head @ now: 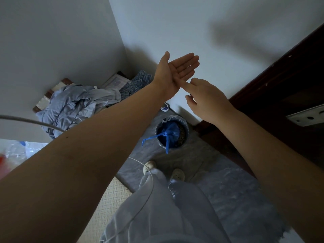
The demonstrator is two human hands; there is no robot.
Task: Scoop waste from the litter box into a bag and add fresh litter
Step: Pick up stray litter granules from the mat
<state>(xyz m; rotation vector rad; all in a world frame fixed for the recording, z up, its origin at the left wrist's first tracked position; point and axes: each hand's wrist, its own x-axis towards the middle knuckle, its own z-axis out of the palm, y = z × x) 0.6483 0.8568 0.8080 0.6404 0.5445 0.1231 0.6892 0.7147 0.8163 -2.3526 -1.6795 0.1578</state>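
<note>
Blue tied bag (pixel 169 132) sits in floor bin (pixel 186 126), below me, right hand (pixel 208 100) nearer; left hand (pixel 175 74) flat, palm up; right relaxed, empty, fingertip touching left palm.

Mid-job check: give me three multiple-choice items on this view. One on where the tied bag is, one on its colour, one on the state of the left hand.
1. Where is the tied bag?
A) in the left hand
B) in the round bin on the floor
C) on the clothes pile

2. What colour is it?
A) red
B) black
C) blue

3. The left hand is:
A) flat, palm up, holding nothing
B) gripping a scoop
C) pinching the bag

Answers:
1 B, the bag sits inside the bin.
2 C, its knot and loose tails are blue.
3 A, its fingers are straight, and only a finger of the right hand touches the palm.
</note>
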